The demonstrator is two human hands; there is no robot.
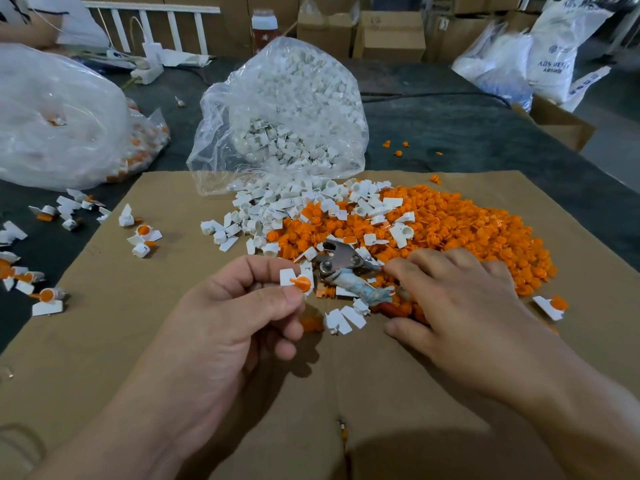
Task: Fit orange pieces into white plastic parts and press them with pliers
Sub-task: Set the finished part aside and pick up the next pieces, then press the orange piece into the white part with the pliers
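My left hand (242, 313) pinches a white plastic part (289, 277) with an orange piece (302, 284) sitting in it, between thumb and forefinger. My right hand (464, 306) lies palm down over the handles of the metal pliers (341, 261), its fingers curled around them. The pliers' jaws point up and left, and one handle is wrapped in dirty cloth (363, 291). A big heap of orange pieces (467, 226) spreads behind my right hand. Loose white parts (277, 209) spill from a clear bag (284, 116).
Brown cardboard (173, 341) covers the dark table. Several assembled white-and-orange parts (143, 235) lie scattered at left, beside a second clear bag (59, 116). Cardboard boxes (388, 34) and white sacks (550, 53) stand at the back.
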